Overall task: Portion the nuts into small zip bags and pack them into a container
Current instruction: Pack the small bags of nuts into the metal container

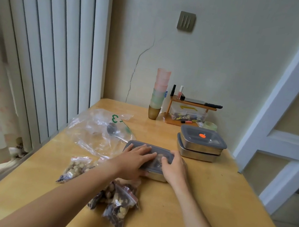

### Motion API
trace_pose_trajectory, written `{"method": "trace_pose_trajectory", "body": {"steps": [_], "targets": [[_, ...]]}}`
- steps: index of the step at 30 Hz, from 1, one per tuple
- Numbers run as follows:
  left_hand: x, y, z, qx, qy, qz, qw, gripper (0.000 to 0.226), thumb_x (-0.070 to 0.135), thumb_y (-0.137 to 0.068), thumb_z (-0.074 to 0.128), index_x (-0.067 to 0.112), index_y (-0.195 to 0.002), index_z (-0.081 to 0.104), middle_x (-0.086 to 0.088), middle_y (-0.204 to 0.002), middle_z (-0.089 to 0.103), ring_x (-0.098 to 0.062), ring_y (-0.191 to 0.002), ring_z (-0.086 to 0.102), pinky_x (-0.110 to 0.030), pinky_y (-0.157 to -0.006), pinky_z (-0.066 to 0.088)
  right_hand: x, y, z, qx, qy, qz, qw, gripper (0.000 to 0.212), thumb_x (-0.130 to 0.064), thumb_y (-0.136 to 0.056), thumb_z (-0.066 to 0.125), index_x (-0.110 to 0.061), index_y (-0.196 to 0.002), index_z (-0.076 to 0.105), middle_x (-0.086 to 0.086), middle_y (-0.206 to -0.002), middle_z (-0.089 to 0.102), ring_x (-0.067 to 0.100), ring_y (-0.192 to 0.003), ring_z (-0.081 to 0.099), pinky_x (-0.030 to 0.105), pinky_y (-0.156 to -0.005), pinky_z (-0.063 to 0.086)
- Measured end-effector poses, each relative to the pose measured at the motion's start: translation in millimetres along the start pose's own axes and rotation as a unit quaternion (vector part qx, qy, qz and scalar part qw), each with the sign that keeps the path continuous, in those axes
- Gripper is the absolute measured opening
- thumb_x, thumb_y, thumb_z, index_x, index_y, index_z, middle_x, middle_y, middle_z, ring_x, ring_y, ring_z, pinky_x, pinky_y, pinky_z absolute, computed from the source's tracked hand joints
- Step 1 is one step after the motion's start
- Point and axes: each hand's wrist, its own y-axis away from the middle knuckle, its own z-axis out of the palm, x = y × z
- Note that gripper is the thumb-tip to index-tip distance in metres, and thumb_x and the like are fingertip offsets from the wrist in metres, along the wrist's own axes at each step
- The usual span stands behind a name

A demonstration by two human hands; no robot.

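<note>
A steel container (156, 176) with a grey see-through lid (135, 144) sits mid-table, with nuts showing dimly through the lid. My left hand (134, 158) lies flat on the lid, fingers straight, thumb down the near side. My right hand (173, 167) presses the lid's right end, fingers bent over its edge. Small zip bags of nuts lie nearer me: one bag (75, 168) at the left, a pile of bags (120, 201) just below my left wrist.
A big crumpled clear plastic bag (98, 130) with a spoon (113, 129) inside lies behind left. Two stacked lidded steel containers (202, 144) stand at the right. Stacked cups (159, 94) and a small wooden rack (188, 110) line the wall.
</note>
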Motion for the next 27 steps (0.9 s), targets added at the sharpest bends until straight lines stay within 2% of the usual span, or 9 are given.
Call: {"method": "trace_pose_trajectory", "body": {"steps": [4, 7, 11, 14, 16, 19, 21, 24, 27], "targets": [[4.1, -28.1, 9.3, 0.012, -0.016, -0.046, 0.999, 0.078, 0.030, -0.102, 0.050, 0.031, -0.162, 0.000, 0.001, -0.170, -0.004, -0.018, -0.156, -0.010, -0.054, -0.125, -0.002, 3.6, -17.3, 0.7, 0.007, -0.011, -0.023, 1.000, 0.041, -0.028, -0.102, 0.060, -0.019, -0.141, 0.055, 0.005, -0.147, 0.050, 0.024, -0.136, 0.046, 0.034, -0.111, 0.038], [5.4, -52.9, 6.7, 0.008, -0.022, -0.066, 0.998, 0.075, 0.023, -0.104, 0.044, 0.028, -0.162, -0.004, -0.001, -0.170, -0.009, -0.021, -0.156, -0.012, -0.055, -0.125, -0.002, 8.4, -29.3, -2.6, 0.099, 0.009, -0.066, 0.993, 0.025, -0.019, -0.100, 0.060, -0.015, -0.123, 0.066, 0.003, -0.132, 0.058, 0.022, -0.122, 0.057, 0.028, -0.101, 0.040], [-4.4, -86.3, 8.1, 0.013, -0.026, -0.095, 0.995, 0.074, 0.013, -0.105, 0.041, 0.027, -0.162, -0.004, -0.001, -0.170, -0.009, -0.020, -0.156, -0.013, -0.056, -0.125, -0.003, 18.4, -48.9, -20.8, 0.245, -0.019, -0.172, 0.954, 0.017, -0.001, -0.091, 0.061, -0.012, -0.097, 0.071, 0.001, -0.101, 0.060, 0.023, -0.090, 0.065, 0.034, -0.079, 0.053], [-13.2, -104.5, 11.2, 0.014, -0.020, -0.106, 0.994, 0.075, 0.009, -0.104, 0.040, 0.027, -0.162, -0.004, 0.001, -0.170, -0.010, -0.020, -0.156, -0.013, -0.056, -0.125, -0.004, 29.7, -67.3, -42.7, 0.347, 0.030, -0.211, 0.913, 0.019, 0.001, -0.085, 0.066, -0.012, -0.099, 0.071, 0.004, -0.106, 0.061, 0.026, -0.101, 0.060, 0.041, -0.082, 0.054], [-15.6, -113.1, 12.8, 0.016, -0.020, -0.112, 0.993, 0.076, 0.007, -0.103, 0.039, 0.026, -0.162, -0.003, 0.002, -0.170, -0.010, -0.019, -0.156, -0.014, -0.055, -0.125, -0.005, 42.7, -83.1, -50.8, 0.343, 0.108, -0.204, 0.911, 0.027, -0.011, -0.085, 0.072, -0.017, -0.111, 0.073, 0.005, -0.124, 0.063, 0.029, -0.120, 0.055, 0.048, -0.096, 0.049], [-15.1, -120.7, 14.0, 0.014, -0.024, -0.122, 0.992, 0.076, 0.008, -0.103, 0.039, 0.024, -0.162, -0.005, 0.001, -0.170, -0.011, -0.020, -0.155, -0.015, -0.057, -0.124, -0.007, 61.8, -100.5, -49.9, 0.229, 0.206, -0.174, 0.935, 0.044, -0.034, -0.088, 0.074, -0.032, -0.132, 0.067, -0.003, -0.149, 0.056, 0.022, -0.144, 0.041, 0.052, -0.118, 0.020], [-12.5, -121.1, 13.3, 0.007, -0.038, -0.127, 0.991, 0.074, 0.010, -0.103, 0.038, 0.021, -0.162, -0.006, -0.002, -0.169, -0.012, -0.022, -0.155, -0.016, -0.058, -0.123, -0.009, 70.0, -106.9, -46.4, 0.214, 0.229, -0.184, 0.932, 0.047, -0.033, -0.084, 0.081, -0.035, -0.130, 0.069, -0.007, -0.141, 0.062, 0.019, -0.138, 0.049, 0.053, -0.118, 0.017], [-5.4, -117.5, 11.0, 0.033, -0.052, -0.127, 0.990, 0.074, 0.014, -0.103, 0.040, 0.015, -0.162, -0.004, -0.007, -0.169, -0.009, -0.025, -0.155, -0.016, -0.058, -0.121, -0.014, 71.6, -110.5, -46.8, 0.281, 0.213, -0.212, 0.912, 0.037, -0.023, -0.076, 0.090, -0.030, -0.110, 0.079, -0.007, -0.116, 0.073, 0.022, -0.113, 0.063, 0.052, -0.113, 0.026], [5.7, -109.4, 5.2, 0.134, 0.019, -0.105, 0.985, 0.069, 0.026, -0.103, 0.047, 0.015, -0.161, 0.012, -0.008, -0.167, 0.016, -0.026, -0.155, 0.006, -0.048, -0.126, 0.000, 70.1, -104.3, -44.5, 0.330, 0.203, -0.259, 0.885, 0.026, -0.021, -0.080, 0.087, -0.026, -0.104, 0.082, -0.006, -0.106, 0.074, 0.023, -0.103, 0.065, 0.054, -0.114, 0.028]]}}
